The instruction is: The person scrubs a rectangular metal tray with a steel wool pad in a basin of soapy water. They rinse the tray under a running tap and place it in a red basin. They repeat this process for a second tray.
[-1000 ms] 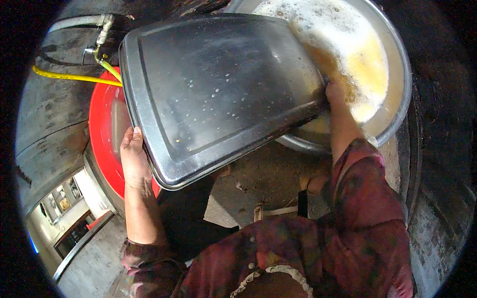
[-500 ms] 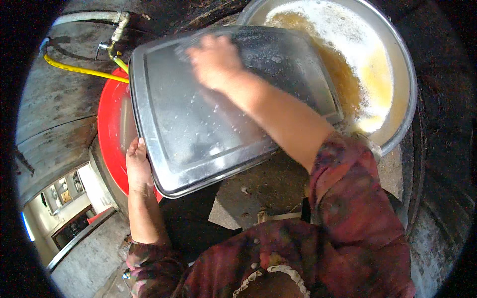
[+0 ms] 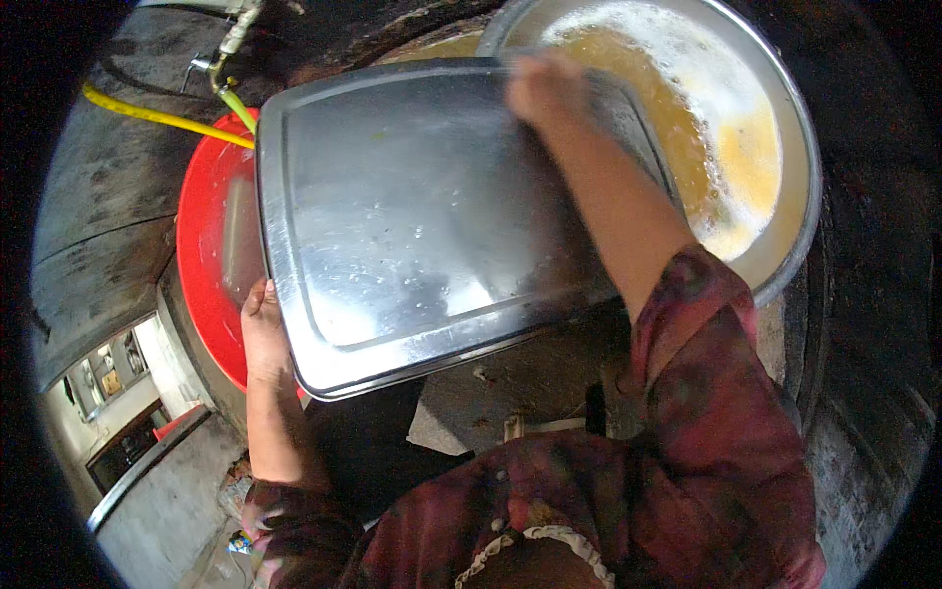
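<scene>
A large rectangular metal tray (image 3: 392, 216) slants across the middle, wet, with scattered droplets and suds on its flat face. My left hand (image 3: 263, 329) is closed on the tray's near left edge, thumb on top. At the tray's far edge, toward the right, my right hand (image 3: 549, 88) presses on the metal with curled fingers, blurred by motion. Whatever lies under those fingers is hidden. The tray's right end overlaps a big round metal basin (image 3: 807, 196) holding brownish water (image 3: 677, 137) with white foam.
Under the tray's left side stands a red plastic basin (image 3: 201, 285) with water and a pale object in it. A yellow hose (image 3: 162, 119) and a tap pipe (image 3: 228, 59) come in behind it. A concrete block (image 3: 442, 422) is near my body.
My right hand has swept rightward across the tray to its far right part. The tray face looks brighter, with less suds. My left hand keeps its hold on the edge.
</scene>
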The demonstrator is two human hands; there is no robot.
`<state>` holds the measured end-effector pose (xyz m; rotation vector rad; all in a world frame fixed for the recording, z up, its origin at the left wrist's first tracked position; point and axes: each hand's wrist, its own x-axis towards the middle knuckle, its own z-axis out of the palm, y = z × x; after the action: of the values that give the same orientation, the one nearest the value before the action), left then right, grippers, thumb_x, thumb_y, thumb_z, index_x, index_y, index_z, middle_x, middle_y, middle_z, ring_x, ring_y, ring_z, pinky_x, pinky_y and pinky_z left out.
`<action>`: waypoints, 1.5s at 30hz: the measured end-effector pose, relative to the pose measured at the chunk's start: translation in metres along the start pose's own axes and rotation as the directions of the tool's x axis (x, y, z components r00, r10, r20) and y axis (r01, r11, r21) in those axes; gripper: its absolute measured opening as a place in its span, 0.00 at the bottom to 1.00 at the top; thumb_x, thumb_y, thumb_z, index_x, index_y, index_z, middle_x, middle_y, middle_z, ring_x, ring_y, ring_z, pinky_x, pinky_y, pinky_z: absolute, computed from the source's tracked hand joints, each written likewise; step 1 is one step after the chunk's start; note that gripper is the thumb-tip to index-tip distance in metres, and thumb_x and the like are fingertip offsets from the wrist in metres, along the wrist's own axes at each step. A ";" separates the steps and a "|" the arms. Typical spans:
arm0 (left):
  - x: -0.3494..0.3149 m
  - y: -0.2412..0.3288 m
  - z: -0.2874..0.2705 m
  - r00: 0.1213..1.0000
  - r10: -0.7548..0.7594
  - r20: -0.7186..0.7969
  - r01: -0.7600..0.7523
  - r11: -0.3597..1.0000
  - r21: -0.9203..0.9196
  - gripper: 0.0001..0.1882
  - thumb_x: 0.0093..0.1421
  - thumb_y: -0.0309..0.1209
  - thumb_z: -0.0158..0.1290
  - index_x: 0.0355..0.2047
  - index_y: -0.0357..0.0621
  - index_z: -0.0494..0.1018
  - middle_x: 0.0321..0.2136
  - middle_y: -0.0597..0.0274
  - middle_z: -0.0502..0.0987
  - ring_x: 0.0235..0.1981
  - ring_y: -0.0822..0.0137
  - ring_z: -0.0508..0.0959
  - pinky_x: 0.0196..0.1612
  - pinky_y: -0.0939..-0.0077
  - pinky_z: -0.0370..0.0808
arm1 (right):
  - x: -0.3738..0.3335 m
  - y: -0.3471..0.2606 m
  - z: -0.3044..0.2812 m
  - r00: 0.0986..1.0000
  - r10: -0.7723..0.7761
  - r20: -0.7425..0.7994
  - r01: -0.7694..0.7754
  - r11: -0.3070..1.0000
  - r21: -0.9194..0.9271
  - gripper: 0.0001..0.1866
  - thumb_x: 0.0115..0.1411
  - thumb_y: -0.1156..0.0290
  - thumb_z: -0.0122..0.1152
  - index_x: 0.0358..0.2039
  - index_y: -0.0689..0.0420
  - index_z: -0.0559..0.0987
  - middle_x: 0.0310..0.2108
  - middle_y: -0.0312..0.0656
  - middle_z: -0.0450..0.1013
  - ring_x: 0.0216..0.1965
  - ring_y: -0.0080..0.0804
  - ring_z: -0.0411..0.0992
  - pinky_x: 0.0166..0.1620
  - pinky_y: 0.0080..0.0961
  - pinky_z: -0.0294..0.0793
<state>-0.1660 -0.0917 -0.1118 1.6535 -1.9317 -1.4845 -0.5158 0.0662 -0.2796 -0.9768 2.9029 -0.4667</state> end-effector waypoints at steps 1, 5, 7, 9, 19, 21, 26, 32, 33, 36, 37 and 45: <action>0.001 -0.003 0.001 1.000 0.011 0.006 -0.011 1.000 0.006 0.17 0.65 0.38 0.41 0.39 0.36 0.71 0.29 0.63 0.75 0.30 0.73 0.72 0.35 0.79 0.71 | -0.005 -0.037 -0.013 0.995 -0.093 0.024 0.092 0.995 0.036 0.14 0.52 0.64 0.51 0.36 0.52 0.78 0.37 0.45 0.71 0.41 0.39 0.69 0.43 0.38 0.69; -0.001 -0.017 -0.010 0.999 0.030 -0.016 -0.030 0.999 -0.028 0.17 0.65 0.38 0.41 0.40 0.36 0.71 0.31 0.63 0.75 0.32 0.73 0.73 0.36 0.79 0.71 | -0.031 -0.149 -0.054 0.952 -0.301 0.046 0.260 0.882 0.393 0.17 0.56 0.69 0.47 0.46 0.49 0.75 0.47 0.47 0.64 0.49 0.44 0.61 0.51 0.40 0.62; -0.003 -0.006 0.006 0.995 -0.027 -0.096 0.025 0.999 -0.023 0.16 0.65 0.38 0.41 0.40 0.37 0.71 0.31 0.64 0.75 0.31 0.73 0.73 0.35 0.80 0.71 | -0.025 -0.124 -0.049 0.978 -0.201 0.049 0.175 0.930 0.322 0.17 0.56 0.69 0.47 0.45 0.48 0.75 0.47 0.47 0.64 0.48 0.45 0.62 0.50 0.39 0.63; 0.003 -0.013 -0.007 1.000 -0.007 -0.018 0.007 0.999 -0.033 0.17 0.65 0.39 0.41 0.41 0.37 0.70 0.32 0.63 0.75 0.31 0.73 0.73 0.36 0.79 0.71 | -0.010 -0.088 -0.040 0.987 -0.088 0.132 0.070 0.988 0.137 0.15 0.55 0.67 0.49 0.43 0.49 0.76 0.46 0.46 0.66 0.46 0.45 0.64 0.48 0.38 0.66; -0.005 0.000 0.015 0.999 0.028 -0.027 -0.029 0.998 -0.047 0.14 0.65 0.32 0.39 0.40 0.34 0.70 0.30 0.62 0.74 0.31 0.72 0.73 0.36 0.79 0.70 | -0.051 0.129 0.005 0.932 0.327 0.160 -0.331 0.944 -0.002 0.19 0.59 0.67 0.40 0.50 0.44 0.71 0.50 0.51 0.66 0.52 0.50 0.64 0.53 0.39 0.63; -0.006 0.006 0.024 0.998 0.063 0.014 -0.062 0.995 -0.078 0.13 0.65 0.31 0.40 0.38 0.34 0.70 0.29 0.64 0.74 0.29 0.74 0.72 0.34 0.81 0.70 | -0.040 0.084 0.014 0.986 0.164 0.011 -0.164 0.978 0.128 0.20 0.56 0.68 0.45 0.49 0.47 0.72 0.50 0.53 0.64 0.51 0.52 0.63 0.53 0.42 0.62; -0.004 0.008 0.033 0.995 0.090 0.032 -0.088 0.995 -0.055 0.13 0.65 0.32 0.40 0.38 0.35 0.70 0.28 0.64 0.75 0.27 0.75 0.72 0.33 0.81 0.71 | -0.104 -0.115 -0.081 0.931 -0.359 -0.066 0.363 0.887 0.287 0.16 0.52 0.69 0.51 0.43 0.51 0.75 0.38 0.47 0.67 0.38 0.45 0.65 0.40 0.38 0.68; -0.015 0.030 0.046 0.996 0.090 -0.004 -0.090 0.996 0.014 0.12 0.64 0.30 0.40 0.38 0.35 0.70 0.29 0.63 0.75 0.28 0.73 0.73 0.35 0.79 0.70 | -0.166 -0.119 -0.105 0.981 -0.114 -0.156 0.174 0.870 0.462 0.13 0.50 0.69 0.52 0.38 0.50 0.77 0.37 0.46 0.68 0.32 0.45 0.66 0.36 0.41 0.67; -0.015 0.030 0.044 0.995 0.098 0.006 -0.098 0.995 0.009 0.12 0.64 0.30 0.40 0.38 0.35 0.70 0.29 0.63 0.75 0.28 0.73 0.73 0.36 0.79 0.70 | -0.158 -0.096 -0.082 0.987 0.012 -0.158 0.051 0.919 0.391 0.10 0.52 0.67 0.52 0.35 0.51 0.77 0.34 0.47 0.69 0.30 0.47 0.66 0.34 0.42 0.68; -0.014 0.037 0.044 0.992 0.124 0.032 -0.123 0.991 -0.043 0.13 0.64 0.31 0.40 0.39 0.34 0.69 0.29 0.62 0.75 0.29 0.72 0.73 0.36 0.79 0.70 | -0.152 0.037 -0.031 0.945 0.321 0.057 -0.326 0.928 0.180 0.15 0.57 0.61 0.46 0.44 0.46 0.75 0.41 0.46 0.70 0.42 0.47 0.69 0.44 0.42 0.69; -0.018 0.052 0.057 0.987 0.145 0.069 -0.139 0.987 -0.084 0.13 0.64 0.31 0.40 0.39 0.34 0.69 0.30 0.62 0.75 0.29 0.72 0.73 0.36 0.79 0.70 | -0.160 0.123 0.022 0.931 0.366 -0.011 -0.363 0.925 0.110 0.18 0.55 0.60 0.49 0.47 0.42 0.74 0.42 0.46 0.69 0.44 0.45 0.69 0.45 0.42 0.69; -0.026 0.065 0.070 0.978 0.194 0.081 -0.187 0.979 -0.086 0.14 0.64 0.31 0.40 0.41 0.32 0.69 0.32 0.60 0.75 0.32 0.71 0.74 0.39 0.78 0.70 | -0.193 0.028 -0.029 0.943 0.332 0.040 -0.327 0.891 0.314 0.18 0.52 0.63 0.52 0.45 0.48 0.74 0.40 0.52 0.67 0.41 0.53 0.66 0.43 0.47 0.66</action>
<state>-0.2459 -0.0404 -0.0843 1.3494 -1.9869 -1.5596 -0.3812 0.2105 -0.2711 -0.4263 2.7960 -0.8772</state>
